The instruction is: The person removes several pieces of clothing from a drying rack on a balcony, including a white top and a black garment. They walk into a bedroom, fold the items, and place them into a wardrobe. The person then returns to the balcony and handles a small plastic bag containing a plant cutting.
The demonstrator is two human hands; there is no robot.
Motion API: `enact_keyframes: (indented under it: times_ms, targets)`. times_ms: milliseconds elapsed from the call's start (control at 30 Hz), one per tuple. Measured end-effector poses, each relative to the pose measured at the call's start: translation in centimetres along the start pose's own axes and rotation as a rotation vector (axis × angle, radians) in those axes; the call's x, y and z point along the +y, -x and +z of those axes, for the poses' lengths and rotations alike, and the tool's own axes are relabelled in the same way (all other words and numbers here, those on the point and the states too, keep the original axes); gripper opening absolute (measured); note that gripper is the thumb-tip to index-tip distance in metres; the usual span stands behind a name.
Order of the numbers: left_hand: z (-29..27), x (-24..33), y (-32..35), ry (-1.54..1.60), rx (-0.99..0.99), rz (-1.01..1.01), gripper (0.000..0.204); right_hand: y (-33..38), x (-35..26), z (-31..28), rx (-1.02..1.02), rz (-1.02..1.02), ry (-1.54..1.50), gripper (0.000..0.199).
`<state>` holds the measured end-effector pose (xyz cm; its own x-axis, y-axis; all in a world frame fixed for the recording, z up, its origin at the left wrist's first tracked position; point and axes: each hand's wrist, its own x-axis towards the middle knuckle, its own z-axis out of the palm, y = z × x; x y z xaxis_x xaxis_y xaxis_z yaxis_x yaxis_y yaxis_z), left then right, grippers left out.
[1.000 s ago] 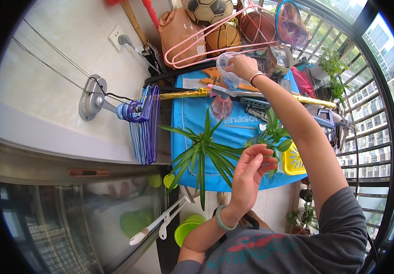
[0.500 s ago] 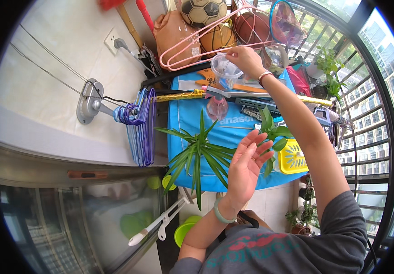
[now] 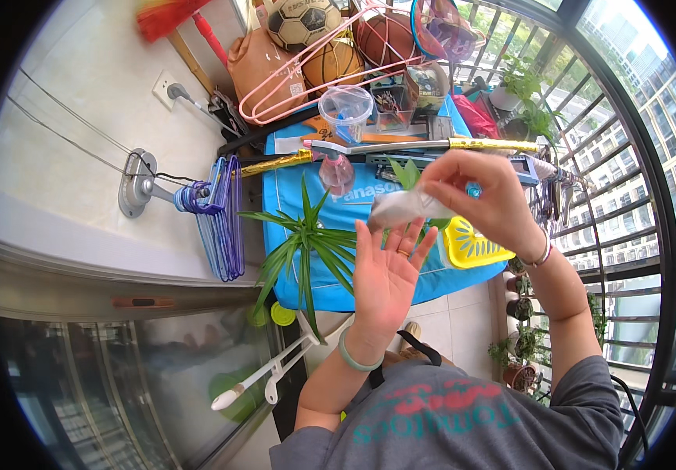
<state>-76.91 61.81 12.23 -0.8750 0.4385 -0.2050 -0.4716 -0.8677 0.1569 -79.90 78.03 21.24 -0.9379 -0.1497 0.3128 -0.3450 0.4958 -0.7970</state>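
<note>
My right hand (image 3: pixel 486 192) pinches a small white, translucent plastic bag (image 3: pixel 404 208), smeared by motion; its contents cannot be made out. Below it, palm up with fingers spread, is my left hand (image 3: pixel 389 274), its fingertips close to the bag's lower end. A see-through plastic tub (image 3: pixel 346 117) with something blue in it stands at the back of the blue-covered surface (image 3: pixel 291 188). Nearer sits a pinkish, see-through spray bottle (image 3: pixel 337 175). Left of my hands spreads a spiky-leaved plant (image 3: pixel 304 235); the leaves of another plant (image 3: pixel 406 173) show partly behind the bag.
A yellow basket (image 3: pixel 475 244) lies at the right. Poles with gold wrapping (image 3: pixel 275 163) cross the surface. Behind are pink hangers (image 3: pixel 263 113), balls (image 3: pixel 334 63) and a small see-through box (image 3: pixel 392 106). Purple and blue hangers (image 3: pixel 224 219) hang left; a railing (image 3: pixel 604 157) runs right.
My right hand has come from the tub toward me, carrying the white bag out to above my left hand. The left palm has turned upward and its fingers have spread. The view has shifted.
</note>
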Motion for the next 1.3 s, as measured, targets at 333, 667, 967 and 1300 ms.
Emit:
enact_keyframes:
  times_ms: [333, 667, 967, 1300]
  targets:
    - [-7.8, -4.9, 5.8, -0.04, 0.091, -0.152, 0.049, 17.3, 3.1, 4.4, -0.174, 0.0, 0.084, 0.01]
    - [-11.2, -7.1, 8.7, 0.031, 0.065, -0.15, 0.045, 22.2, 2.4, 5.4, 0.016, 0.192, -0.143, 0.013]
    - [-13.3, -8.0, 7.5, 0.093, 0.102, -0.194, 0.046, 24.7, 7.7, 8.3, -0.227, 1.112, -1.016, 0.038]
    - [-15.4, -7.4, 5.7, 0.024, 0.063, -0.276, 0.045, 23.5, 8.3, 8.2, -0.138, 1.119, -1.264, 0.041]
